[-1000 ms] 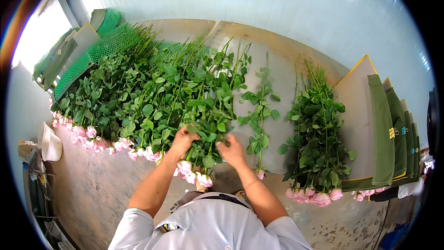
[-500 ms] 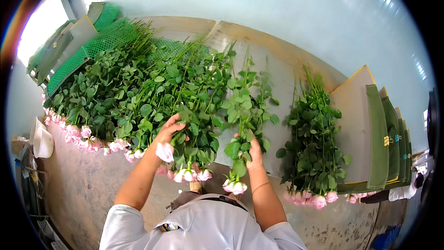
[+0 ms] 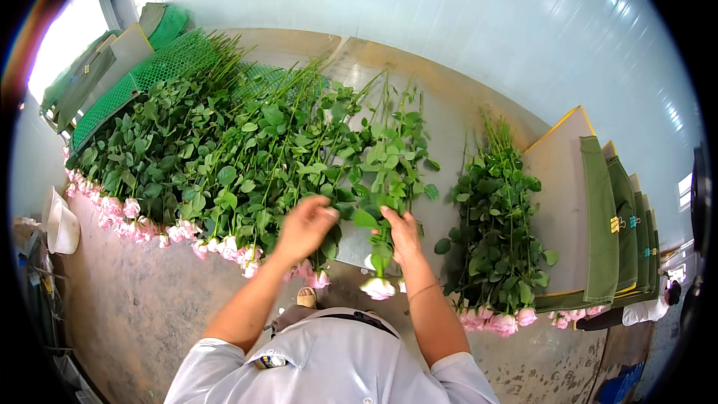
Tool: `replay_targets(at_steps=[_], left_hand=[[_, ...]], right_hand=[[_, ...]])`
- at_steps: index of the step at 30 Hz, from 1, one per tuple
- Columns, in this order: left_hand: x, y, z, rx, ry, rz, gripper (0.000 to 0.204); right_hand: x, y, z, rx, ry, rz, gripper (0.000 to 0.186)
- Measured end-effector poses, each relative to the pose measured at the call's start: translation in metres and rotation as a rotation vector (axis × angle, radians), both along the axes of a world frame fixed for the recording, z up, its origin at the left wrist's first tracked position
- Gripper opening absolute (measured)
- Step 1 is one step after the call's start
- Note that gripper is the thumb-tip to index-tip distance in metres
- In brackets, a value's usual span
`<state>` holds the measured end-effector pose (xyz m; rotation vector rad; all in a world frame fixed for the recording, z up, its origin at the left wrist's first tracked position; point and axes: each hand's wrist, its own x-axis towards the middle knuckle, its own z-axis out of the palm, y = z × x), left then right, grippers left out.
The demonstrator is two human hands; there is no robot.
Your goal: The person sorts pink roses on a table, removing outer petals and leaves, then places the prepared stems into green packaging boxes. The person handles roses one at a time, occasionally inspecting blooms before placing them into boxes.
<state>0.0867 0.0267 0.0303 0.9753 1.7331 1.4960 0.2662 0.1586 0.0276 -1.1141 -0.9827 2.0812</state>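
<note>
My right hand (image 3: 404, 235) is closed round the stems of a small bunch of roses (image 3: 393, 153). Its leafy stems lie away from me over the table, and a pale pink bloom (image 3: 378, 289) hangs below my wrist at the near edge. To the left of that bunch, my left hand (image 3: 307, 227) is lifted over the leaves, slightly blurred, its fingers loosely bent and apart with nothing visible in them. Beneath and beside it spreads a large heap of pink roses (image 3: 202, 153), blooms toward me.
Another pile of roses (image 3: 497, 232) lies to the right on the grey table (image 3: 441, 105). Upright boards with green cloth flaps (image 3: 600, 213) and clips stand beyond it. Green mesh (image 3: 168, 60) covers stems at far left. A white basin (image 3: 63, 228) is at the left; a person (image 3: 649, 308) shows far right.
My left hand has moved right and let go of the pink rose that was by it. My right hand still grips its bunch, shifted slightly up. The view has turned a little.
</note>
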Motion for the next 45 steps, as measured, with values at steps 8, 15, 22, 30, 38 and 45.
replay_targets(at_steps=[8, 15, 22, 30, 38, 45], left_hand=[[0.047, 0.022, -0.003, -0.055, -1.124, -0.290, 0.035], [0.005, 0.037, 0.071, 0.189, -1.398, -0.322, 0.024], [0.014, 0.066, 0.112, 0.537, -1.424, -0.350, 0.013], [0.017, 0.088, 0.149, 0.750, -1.612, -0.364, 0.020], [0.013, 0.097, 0.144, 0.763, -1.636, -0.408, 0.021], [0.023, 0.104, 0.142, 0.816, -1.628, -0.486, 0.021]], right_hand=[[0.006, 0.009, 0.002, 0.110, 0.012, 0.038, 0.041], [0.026, -0.040, -0.062, 1.276, -0.860, 0.513, 0.027], [0.038, -0.024, -0.033, 0.631, -0.414, 0.509, 0.039], [0.054, -0.004, 0.044, 0.472, -0.330, 0.372, 0.049], [0.055, -0.003, 0.047, 0.500, -0.293, 0.399, 0.043], [0.056, -0.015, 0.075, 0.523, -0.206, 0.367, 0.031]])
